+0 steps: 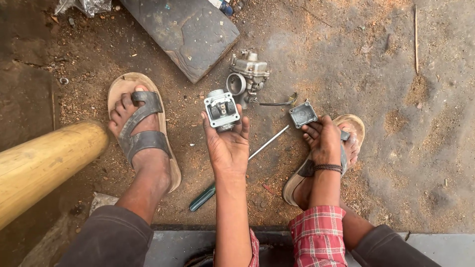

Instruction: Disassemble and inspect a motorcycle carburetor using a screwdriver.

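Note:
My left hand [228,146] holds up a small grey metal carburettor body [221,110], its open underside facing me. My right hand [324,139] pinches a dark square metal float-bowl cover [303,114] by one corner, just above the ground. A second carburettor [247,76] lies on the dirt beyond both hands, with a thin bent lever beside it. A screwdriver with a green handle [204,196] and long shaft lies on the ground between my hands, partly hidden by my left wrist.
My sandalled feet rest on sandy ground, the left foot [139,129] and the right foot [348,140]. A yellow cylinder [44,163] lies at left. A dark flat stone slab [190,32] sits at the top. A grey ledge [435,247] runs along the bottom.

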